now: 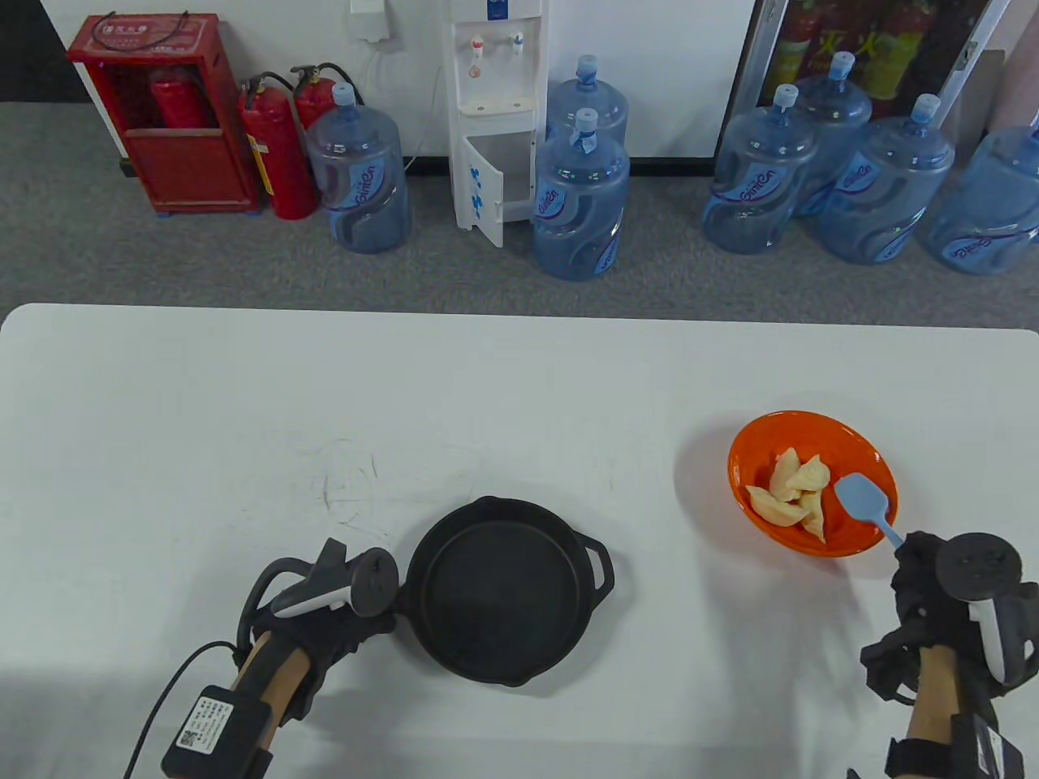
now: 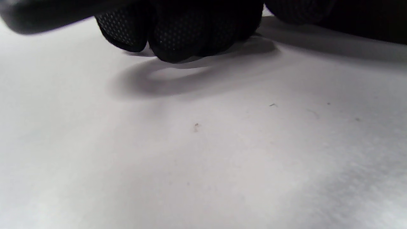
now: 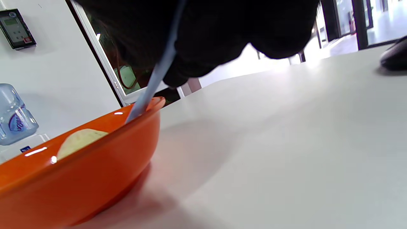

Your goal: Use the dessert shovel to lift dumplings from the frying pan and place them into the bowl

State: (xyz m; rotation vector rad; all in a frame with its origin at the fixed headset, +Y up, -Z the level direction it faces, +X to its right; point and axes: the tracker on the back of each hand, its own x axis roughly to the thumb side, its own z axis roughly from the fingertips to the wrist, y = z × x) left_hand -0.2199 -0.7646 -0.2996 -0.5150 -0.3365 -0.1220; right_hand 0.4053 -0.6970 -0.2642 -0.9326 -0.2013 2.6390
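Note:
The black frying pan (image 1: pixel 499 596) stands in the front middle of the table, and I see no dumpling in it. My left hand (image 1: pixel 349 617) is at its left side, where the long handle lies hidden under it; in the left wrist view the gloved fingers (image 2: pixel 178 35) are curled just above the table. At the right, the orange bowl (image 1: pixel 881 479) holds several pale dumplings (image 1: pixel 791 491). My right hand (image 1: pixel 921 568) grips the light blue dessert shovel (image 1: pixel 862 497), whose blade lies inside the bowl beside the dumplings. The right wrist view shows the shovel handle (image 3: pixel 155 79) crossing the bowl rim (image 3: pixel 95 165).
The white table (image 1: pixel 243 422) stretches wide to the left and back. Beyond its far edge, on the floor, stand water bottles (image 1: pixel 580 199), a water dispenser (image 1: pixel 495 114) and red fire extinguishers (image 1: pixel 280 146).

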